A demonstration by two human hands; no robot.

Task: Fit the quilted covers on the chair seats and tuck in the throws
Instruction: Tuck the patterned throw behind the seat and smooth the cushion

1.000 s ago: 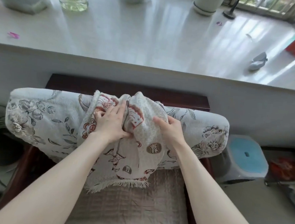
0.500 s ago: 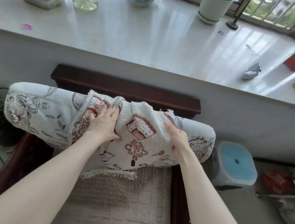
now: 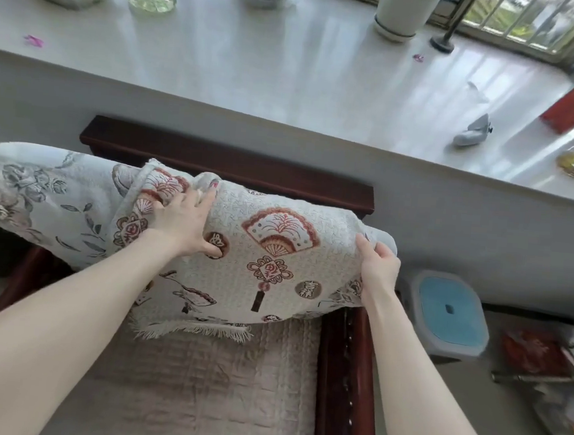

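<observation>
At mid-frame the left hand (image 3: 182,224) is pressing flat on the patterned throw (image 3: 274,268), which is lying draped over the floral back cushion (image 3: 40,198). The right hand (image 3: 379,264) is gripping the throw's edge at the cushion's right end. The fringe is hanging over the quilted cover (image 3: 214,383) at lower centre.

Behind the beige quilted seat cover (image 3: 204,382) on the dark wooden chair (image 3: 228,161), a long flower-printed cushion (image 3: 50,198) against the chair back, with the cream fan-patterned fringed throw (image 3: 276,250) draped over its right half. Behind the chair, a glossy white windowsill (image 3: 256,60); to its right on the floor, a blue-topped plastic stool (image 3: 450,312).
</observation>
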